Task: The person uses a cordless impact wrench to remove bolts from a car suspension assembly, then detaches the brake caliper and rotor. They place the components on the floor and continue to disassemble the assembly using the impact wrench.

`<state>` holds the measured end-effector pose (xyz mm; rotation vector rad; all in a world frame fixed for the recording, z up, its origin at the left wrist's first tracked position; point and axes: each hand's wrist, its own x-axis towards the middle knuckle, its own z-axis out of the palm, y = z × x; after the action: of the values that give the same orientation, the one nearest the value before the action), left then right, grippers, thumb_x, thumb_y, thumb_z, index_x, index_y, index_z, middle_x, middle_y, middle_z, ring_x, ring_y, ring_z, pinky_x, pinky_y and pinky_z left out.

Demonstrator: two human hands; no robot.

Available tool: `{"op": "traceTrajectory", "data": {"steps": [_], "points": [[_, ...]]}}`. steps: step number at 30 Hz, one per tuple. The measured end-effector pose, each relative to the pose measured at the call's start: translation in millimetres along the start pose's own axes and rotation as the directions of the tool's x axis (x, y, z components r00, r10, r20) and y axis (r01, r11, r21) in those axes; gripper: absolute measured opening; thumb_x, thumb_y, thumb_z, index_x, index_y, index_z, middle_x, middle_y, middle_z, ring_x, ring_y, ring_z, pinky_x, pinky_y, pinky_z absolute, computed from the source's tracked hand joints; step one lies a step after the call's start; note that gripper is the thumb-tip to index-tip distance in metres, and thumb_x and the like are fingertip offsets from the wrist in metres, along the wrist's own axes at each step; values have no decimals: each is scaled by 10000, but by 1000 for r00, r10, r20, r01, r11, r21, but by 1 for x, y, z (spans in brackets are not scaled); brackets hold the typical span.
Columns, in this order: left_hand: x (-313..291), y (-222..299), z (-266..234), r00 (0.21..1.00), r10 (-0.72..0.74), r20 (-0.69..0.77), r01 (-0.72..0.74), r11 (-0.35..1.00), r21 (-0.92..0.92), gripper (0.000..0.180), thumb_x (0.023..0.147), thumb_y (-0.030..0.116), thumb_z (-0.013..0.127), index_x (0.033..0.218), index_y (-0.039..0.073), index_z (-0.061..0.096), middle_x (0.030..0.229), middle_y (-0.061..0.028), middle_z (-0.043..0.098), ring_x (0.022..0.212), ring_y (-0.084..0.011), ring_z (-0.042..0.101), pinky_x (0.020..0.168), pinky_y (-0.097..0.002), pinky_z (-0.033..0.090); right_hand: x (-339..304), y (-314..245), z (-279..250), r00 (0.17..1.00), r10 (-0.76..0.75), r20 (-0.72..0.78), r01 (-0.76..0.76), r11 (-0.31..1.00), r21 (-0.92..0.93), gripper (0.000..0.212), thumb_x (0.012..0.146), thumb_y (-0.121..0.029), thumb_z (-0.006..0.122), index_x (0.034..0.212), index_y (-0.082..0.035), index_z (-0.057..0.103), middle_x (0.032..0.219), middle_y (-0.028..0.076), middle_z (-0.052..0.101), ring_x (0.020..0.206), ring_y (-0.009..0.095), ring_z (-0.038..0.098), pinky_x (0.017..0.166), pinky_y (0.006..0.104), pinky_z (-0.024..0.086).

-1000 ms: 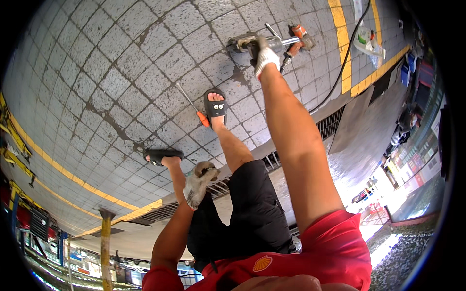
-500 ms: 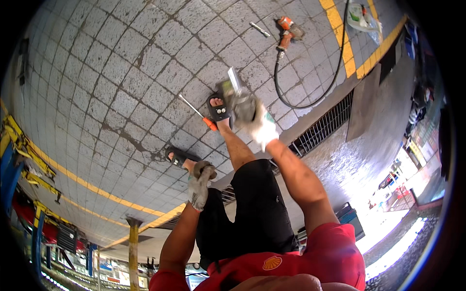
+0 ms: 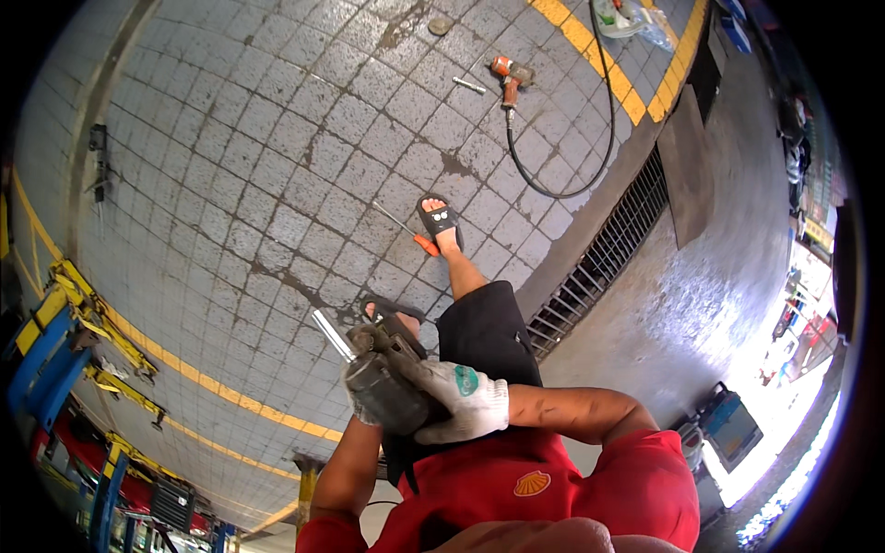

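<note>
In front of my lap is a dark impact wrench (image 3: 383, 394) with a long silver socket (image 3: 335, 335) on its nose, pointing up and left. My right hand (image 3: 464, 405), in a white knit glove with a green patch, is closed round the tool from the right. Most of my left hand (image 3: 356, 405) is behind the wrench. Only a strip of its glove and some dirty fingers near the socket's base show, and these look curled against the tool. An orange-handled screwdriver (image 3: 425, 244) lies on the floor beside my right sandal (image 3: 437, 216).
An orange impact wrench (image 3: 510, 83) rests on the tiles with its black hose (image 3: 562, 195) looping right. Near it lies a silver socket extension (image 3: 469, 85). A metal floor grate (image 3: 599, 263) runs along the right. Yellow and blue lift arms (image 3: 55, 318) stand left.
My right hand has swung the dark impact wrench from beside my right foot in toward my lap, where it meets my left hand. The view has shifted slightly.
</note>
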<state>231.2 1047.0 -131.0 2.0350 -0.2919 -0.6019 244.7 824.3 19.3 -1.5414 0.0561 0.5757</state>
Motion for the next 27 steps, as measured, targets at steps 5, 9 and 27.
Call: {"op": "traceTrajectory", "data": {"steps": [5, 9, 27], "points": [[-7, 154, -75, 871, 438, 221, -491, 772, 404, 389, 987, 279, 626, 1261, 26, 515, 1103, -87, 603, 1028, -227, 599, 946, -404, 510, -56, -30, 56, 892, -386, -237, 281, 881, -380, 831, 720, -86, 783, 1471, 53, 456, 1306, 279, 596, 1212, 446, 586, 1047, 454, 485], [-41, 215, -88, 981, 180, 76, -185, 980, 74, 453, 927, 297, 698, 1249, 12, 555, 1138, -139, 617, 1053, -290, 627, 910, -453, 545, -78, -34, 93, 903, -188, -385, 217, 976, 33, 680, 820, -103, 784, 1436, -9, 512, 1306, 151, 622, 1208, 286, 615, 1025, 389, 510], [66, 511, -13, 805, 593, -12, -511, 705, 492, 262, 1060, 241, 556, 1227, 39, 568, 1167, -125, 595, 1052, -277, 595, 915, -416, 512, -148, -175, -121, 761, -381, -525, 556, 800, 226, 439, 1008, 7, 564, 1438, -37, 481, 1283, 35, 585, 1214, 94, 549, 1044, 273, 466]]}}
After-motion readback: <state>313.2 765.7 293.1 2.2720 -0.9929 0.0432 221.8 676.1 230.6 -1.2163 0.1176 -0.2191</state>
